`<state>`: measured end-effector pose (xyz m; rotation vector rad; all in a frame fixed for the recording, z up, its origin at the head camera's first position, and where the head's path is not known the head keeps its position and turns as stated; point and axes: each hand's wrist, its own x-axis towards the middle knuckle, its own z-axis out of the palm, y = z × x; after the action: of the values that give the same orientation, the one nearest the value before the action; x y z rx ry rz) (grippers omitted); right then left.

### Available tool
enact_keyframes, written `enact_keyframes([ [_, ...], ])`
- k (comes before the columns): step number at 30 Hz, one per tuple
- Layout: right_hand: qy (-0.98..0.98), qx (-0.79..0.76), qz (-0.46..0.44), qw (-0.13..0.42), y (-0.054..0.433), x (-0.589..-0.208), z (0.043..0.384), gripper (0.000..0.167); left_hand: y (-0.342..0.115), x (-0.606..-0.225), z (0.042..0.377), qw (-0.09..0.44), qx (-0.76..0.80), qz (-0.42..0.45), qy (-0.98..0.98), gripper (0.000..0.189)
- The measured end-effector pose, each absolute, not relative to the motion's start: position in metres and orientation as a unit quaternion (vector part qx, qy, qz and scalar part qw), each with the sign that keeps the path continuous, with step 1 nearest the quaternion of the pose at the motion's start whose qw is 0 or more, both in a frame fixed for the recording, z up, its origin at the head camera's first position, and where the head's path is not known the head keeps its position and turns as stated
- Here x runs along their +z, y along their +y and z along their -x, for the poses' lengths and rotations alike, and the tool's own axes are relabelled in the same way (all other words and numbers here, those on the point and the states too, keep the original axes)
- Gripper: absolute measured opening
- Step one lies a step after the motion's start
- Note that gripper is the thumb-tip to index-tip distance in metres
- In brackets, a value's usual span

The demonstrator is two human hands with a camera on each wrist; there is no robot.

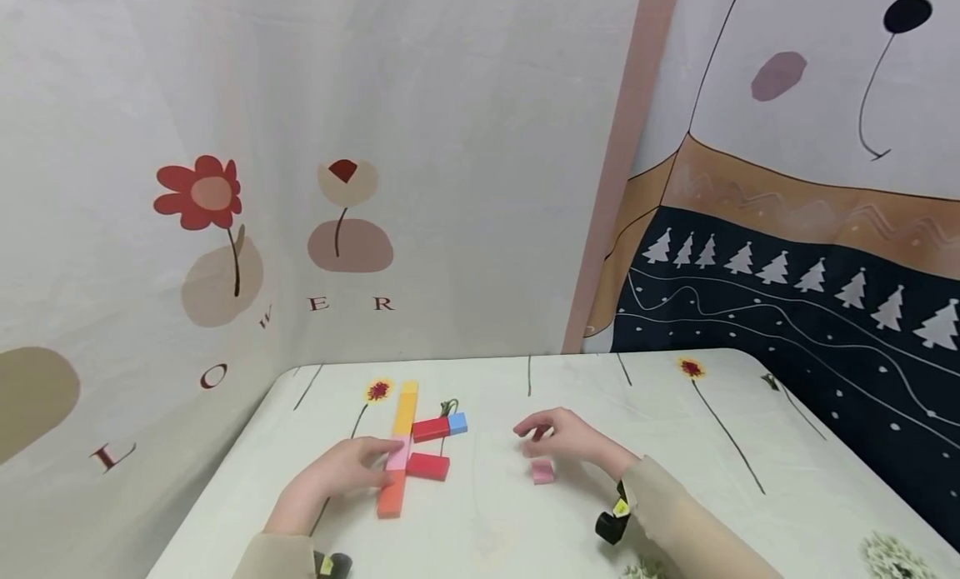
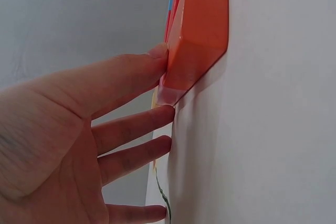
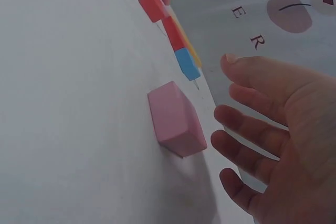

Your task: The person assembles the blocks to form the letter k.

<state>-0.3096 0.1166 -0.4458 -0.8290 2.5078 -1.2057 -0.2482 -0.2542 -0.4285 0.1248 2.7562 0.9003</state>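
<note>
A column of blocks lies on the table: a yellow part (image 1: 406, 412) at the far end, a pink block (image 1: 399, 454) in the middle and an orange block (image 1: 390, 496) nearest. To its right stick out a red block (image 1: 430, 430), tipped by a blue block (image 1: 457, 422), and a second red block (image 1: 429, 466). Fingers extended, my left hand (image 1: 333, 475) touches the column's left side, its thumb on the orange block (image 2: 202, 30) and its index fingertip by the pink one. My right hand (image 1: 570, 437) hovers with loosely bent fingers beside a separate pink block (image 3: 173, 114), holding nothing.
The white tablecloth (image 1: 480, 521) has printed flowers, one (image 1: 378, 390) left of the column. A pale curtain (image 1: 465, 187) hangs behind the table's far edge, and a dark patterned cloth (image 1: 765, 312) hangs along the right.
</note>
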Motion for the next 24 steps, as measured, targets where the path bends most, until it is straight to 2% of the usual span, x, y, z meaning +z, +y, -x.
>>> enact_keyframes([
  [9, 0.857, -0.41, 0.279, 0.143, 0.135, -0.448, 0.29, 0.036, -0.253, -0.429, 0.249, 0.116, 0.305, -0.048, 0.944, 0.058],
  [24, 0.853, -0.428, 0.265, 0.134, 0.145, -0.464, 0.286, 0.036, -0.253, -0.429, 0.249, 0.119, 0.308, -0.046, 0.943, 0.061],
])
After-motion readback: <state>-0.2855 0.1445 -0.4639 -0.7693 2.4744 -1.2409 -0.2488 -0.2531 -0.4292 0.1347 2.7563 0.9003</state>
